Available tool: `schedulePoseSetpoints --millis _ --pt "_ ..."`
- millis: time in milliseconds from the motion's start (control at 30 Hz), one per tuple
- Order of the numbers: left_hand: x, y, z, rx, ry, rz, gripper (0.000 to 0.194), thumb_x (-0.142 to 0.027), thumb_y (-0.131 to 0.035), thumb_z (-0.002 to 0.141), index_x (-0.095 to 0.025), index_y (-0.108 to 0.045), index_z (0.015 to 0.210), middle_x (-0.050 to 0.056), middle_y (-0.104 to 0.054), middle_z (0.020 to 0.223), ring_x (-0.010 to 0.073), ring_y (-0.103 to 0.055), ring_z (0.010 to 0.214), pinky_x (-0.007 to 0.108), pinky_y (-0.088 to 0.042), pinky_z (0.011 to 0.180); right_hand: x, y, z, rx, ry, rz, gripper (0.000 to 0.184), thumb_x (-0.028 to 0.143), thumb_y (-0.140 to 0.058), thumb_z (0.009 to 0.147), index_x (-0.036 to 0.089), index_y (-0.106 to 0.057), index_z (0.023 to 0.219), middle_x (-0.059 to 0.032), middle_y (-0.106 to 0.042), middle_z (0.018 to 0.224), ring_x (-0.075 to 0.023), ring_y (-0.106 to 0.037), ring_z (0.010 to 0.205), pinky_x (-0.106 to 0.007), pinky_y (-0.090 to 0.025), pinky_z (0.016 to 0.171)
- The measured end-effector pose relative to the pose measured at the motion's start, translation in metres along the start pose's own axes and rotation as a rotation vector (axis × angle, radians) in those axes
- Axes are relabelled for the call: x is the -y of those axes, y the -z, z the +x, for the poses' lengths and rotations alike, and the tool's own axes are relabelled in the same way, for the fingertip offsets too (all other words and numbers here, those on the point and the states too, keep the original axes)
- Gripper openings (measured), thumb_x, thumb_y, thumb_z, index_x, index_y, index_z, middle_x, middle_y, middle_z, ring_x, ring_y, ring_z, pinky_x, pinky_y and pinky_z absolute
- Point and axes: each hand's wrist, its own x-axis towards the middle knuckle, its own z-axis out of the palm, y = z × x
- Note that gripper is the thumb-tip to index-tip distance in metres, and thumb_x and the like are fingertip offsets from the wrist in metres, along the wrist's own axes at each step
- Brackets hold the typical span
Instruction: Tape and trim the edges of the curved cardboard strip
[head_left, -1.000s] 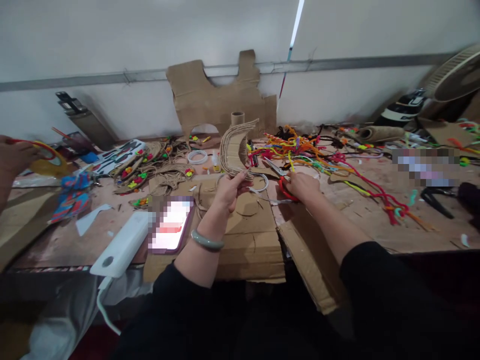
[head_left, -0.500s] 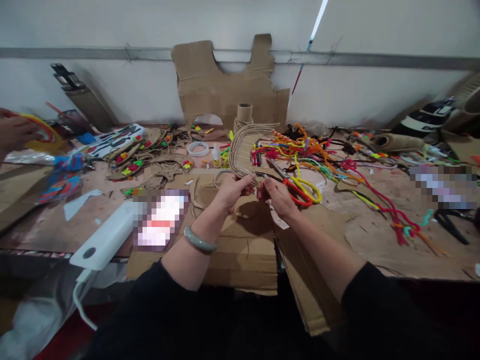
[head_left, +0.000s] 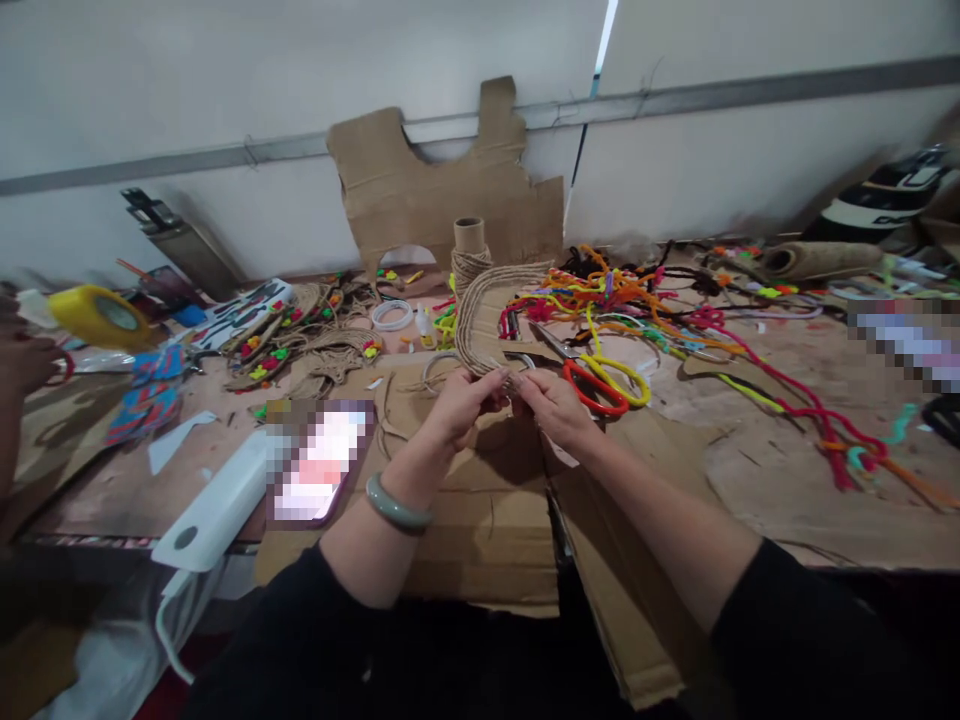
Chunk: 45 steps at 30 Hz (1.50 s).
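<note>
A curved, C-shaped piece covered in rows of brown jute twine [head_left: 466, 325] rises from my hands over the table's middle. My left hand [head_left: 463, 402] pinches its lower end between thumb and fingers. Close beside it, my right hand [head_left: 553, 408] is closed at the same end, its fingertips almost touching the left thumb. What exactly the right fingertips grip is too small to make out. Just right of my right hand lie scissors with orange and yellow handles [head_left: 596, 398]. Behind the curved piece stands a cardboard tube wound with twine [head_left: 470, 238].
Cardboard sheets [head_left: 480, 540] lie under my forearms. A phone [head_left: 322, 465] and a white power strip [head_left: 217, 500] are at left. Colourful cords [head_left: 637, 300] spread rightward. Twine pieces with bright flowers [head_left: 266, 350] lie left. At far left, another person's hand [head_left: 22, 355] is near yellow tape [head_left: 101, 315].
The view has tilted slightly. My right fingertips have moved in against the left ones at the twine piece's end. At far left, the other person's hand and the tape appear lower.
</note>
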Motion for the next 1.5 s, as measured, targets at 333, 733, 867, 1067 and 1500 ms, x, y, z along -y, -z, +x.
schedulePoseSetpoints --millis 333,733,867,1067,1500 --pt "0.003 -0.005 -0.012 0.256 0.096 0.239 0.031 -0.040 -0.078 0.061 -0.012 -0.065 0.068 0.001 -0.059 0.057 0.0087 -0.049 0.048 0.022 -0.036 0.048 0.006 0.016 0.005 -0.252 -0.117 0.401 0.050 0.070 -0.060 0.069 0.021 -0.052 0.068 0.0037 -0.051 0.053 -0.0096 -0.046 0.049 -0.023 -0.038 0.048" --pt "0.002 0.011 0.000 0.078 -0.064 0.099 0.041 -0.052 -0.076 0.064 -0.013 -0.063 0.066 -0.002 -0.054 0.059 0.0075 -0.046 0.054 0.021 -0.036 0.052 0.004 0.009 -0.001 -0.140 -0.162 0.326 0.036 0.050 -0.061 0.070 0.021 -0.049 0.053 0.0032 -0.048 0.048 -0.0095 -0.044 0.046 -0.025 -0.035 0.047" --pt "0.005 0.014 0.002 0.091 -0.057 0.156 0.036 -0.047 -0.074 0.068 -0.013 -0.064 0.066 -0.002 -0.054 0.059 0.0069 -0.043 0.053 0.021 -0.032 0.050 0.004 0.008 -0.001 -0.182 -0.208 0.375 0.036 0.051 -0.059 0.070 0.020 -0.051 0.052 0.0010 -0.051 0.047 -0.0099 -0.045 0.045 -0.025 -0.036 0.047" --pt "0.002 0.009 0.000 0.072 -0.051 0.067 0.035 -0.047 -0.075 0.067 -0.014 -0.066 0.070 0.000 -0.061 0.065 0.0095 -0.051 0.058 0.022 -0.040 0.056 0.006 0.006 -0.004 -0.050 -0.233 0.290 0.035 0.048 -0.059 0.070 0.020 -0.052 0.052 0.0013 -0.051 0.046 -0.0102 -0.046 0.044 -0.025 -0.036 0.046" --pt "-0.001 0.005 -0.004 0.015 -0.025 0.160 0.026 -0.036 -0.075 0.068 -0.014 -0.061 0.062 -0.002 -0.056 0.058 0.0073 -0.047 0.051 0.020 -0.035 0.048 0.008 0.003 -0.003 -0.182 -0.230 0.437 0.043 0.060 -0.067 0.065 0.020 -0.053 0.068 0.0024 -0.054 0.052 -0.0095 -0.048 0.047 -0.024 -0.038 0.046"
